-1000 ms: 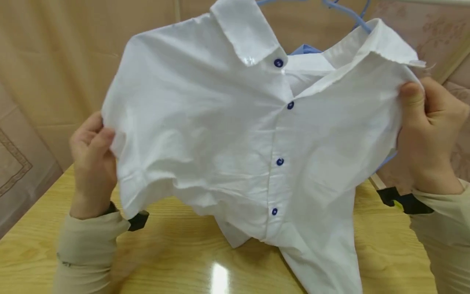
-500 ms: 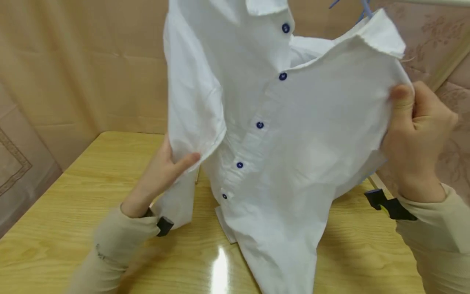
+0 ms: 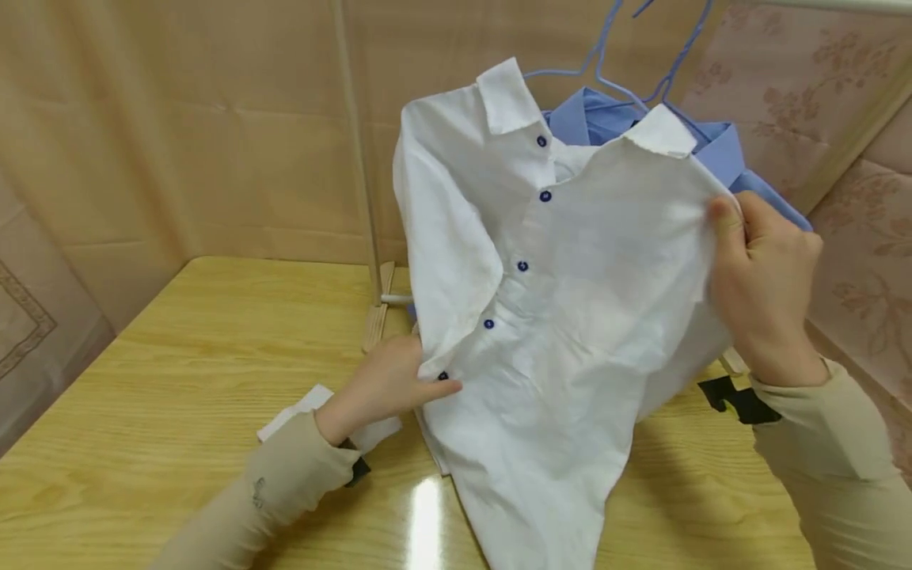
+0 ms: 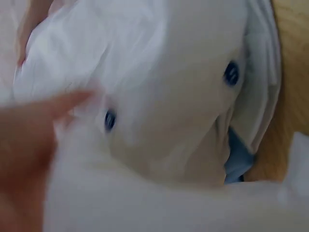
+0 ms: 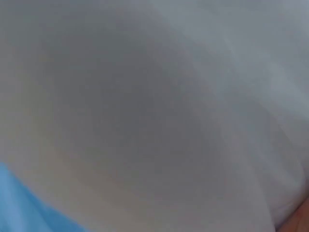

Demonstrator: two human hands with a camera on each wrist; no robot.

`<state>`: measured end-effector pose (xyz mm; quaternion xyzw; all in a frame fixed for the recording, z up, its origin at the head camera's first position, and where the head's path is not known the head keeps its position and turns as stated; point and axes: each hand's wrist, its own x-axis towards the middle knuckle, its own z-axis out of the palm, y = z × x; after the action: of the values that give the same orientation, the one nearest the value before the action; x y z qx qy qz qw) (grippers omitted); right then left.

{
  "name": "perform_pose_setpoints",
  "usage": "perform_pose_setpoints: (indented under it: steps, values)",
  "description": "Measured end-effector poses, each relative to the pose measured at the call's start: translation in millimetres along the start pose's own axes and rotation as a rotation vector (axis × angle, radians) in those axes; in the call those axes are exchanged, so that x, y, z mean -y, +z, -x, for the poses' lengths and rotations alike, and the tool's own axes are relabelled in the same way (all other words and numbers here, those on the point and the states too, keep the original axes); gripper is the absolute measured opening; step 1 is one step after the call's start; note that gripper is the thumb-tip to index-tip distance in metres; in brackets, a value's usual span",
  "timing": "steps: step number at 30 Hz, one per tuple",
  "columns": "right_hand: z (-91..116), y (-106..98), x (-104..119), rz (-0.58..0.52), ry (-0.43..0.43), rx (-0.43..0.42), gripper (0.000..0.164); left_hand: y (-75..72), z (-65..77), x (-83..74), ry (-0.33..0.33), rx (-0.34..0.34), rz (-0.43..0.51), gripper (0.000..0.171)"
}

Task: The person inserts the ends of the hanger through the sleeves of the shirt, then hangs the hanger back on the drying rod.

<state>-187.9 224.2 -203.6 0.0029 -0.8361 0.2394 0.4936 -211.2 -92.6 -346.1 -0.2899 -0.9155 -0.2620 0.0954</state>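
A white short-sleeved shirt point(image 3: 570, 317) with dark blue buttons hangs on a blue hanger point(image 3: 602, 47) in the head view. My right hand point(image 3: 769, 277) grips its shoulder on the right side, thumb in front. My left hand point(image 3: 388, 384) is at the lower end of the left-side sleeve point(image 3: 449, 245), its thumb stretched out straight near a button. The sleeve hides its other fingers. In the left wrist view the left hand point(image 4: 29, 140) is blurred beside the white cloth. Blurred white fabric point(image 5: 145, 106) fills most of the right wrist view.
Behind the white shirt hangs a blue shirt point(image 3: 720, 150) on another hanger. A pale upright pole point(image 3: 356, 142) stands at the back left on a wooden foot. White cloth point(image 3: 299, 408) lies on the wooden table point(image 3: 178, 356) beneath my left forearm.
My left hand has moved right and down, from the spread sleeve to below its hem. The sleeve has swung inward and hangs down. My right hand has shifted left and down, still gripping the shirt.
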Motion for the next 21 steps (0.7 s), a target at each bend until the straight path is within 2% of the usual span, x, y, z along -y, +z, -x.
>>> perform_pose_setpoints:
  steps: [2, 4, 6, 9, 12, 16, 18, 21]
  values:
    - [-4.0, 3.8, -0.5, 0.008, 0.004, 0.005, 0.044, 2.5, -1.6, -0.1, -0.021, -0.058, -0.15, 0.03]
    - [-8.9, 7.4, -0.8, 0.011, 0.011, 0.012, 0.044, 1.8, -5.4, 0.7, -0.048, -0.124, -0.232, 0.032]
    - [-14.8, 10.9, -0.8, 0.016, 0.025, 0.023, 0.045, -0.6, -11.1, 3.1, -0.071, -0.168, -0.25, 0.038]
    - [-25.8, 16.0, -1.1, 0.026, 0.072, 0.043, 0.045, -6.0, -21.7, 6.3, -0.107, -0.194, -0.152, 0.037]
    - [-36.6, 22.2, -2.0, 0.028, 0.097, 0.062, 0.047, -12.2, -32.6, 9.8, -0.151, -0.178, -0.058, 0.033]
    - [-49.2, 33.0, -2.0, 0.032, 0.019, 0.041, 0.047, -15.5, -44.0, 12.9, -0.199, -0.139, 0.068, 0.025]
    - [-52.9, 40.4, -2.8, 0.045, -0.043, 0.02, 0.046, -10.8, -45.7, 12.1, -0.211, -0.127, 0.147, 0.04]
    - [-51.2, 53.1, -7.0, 0.089, -0.106, 0.033, 0.045, 2.5, -42.4, 7.3, -0.212, -0.109, 0.251, 0.075]
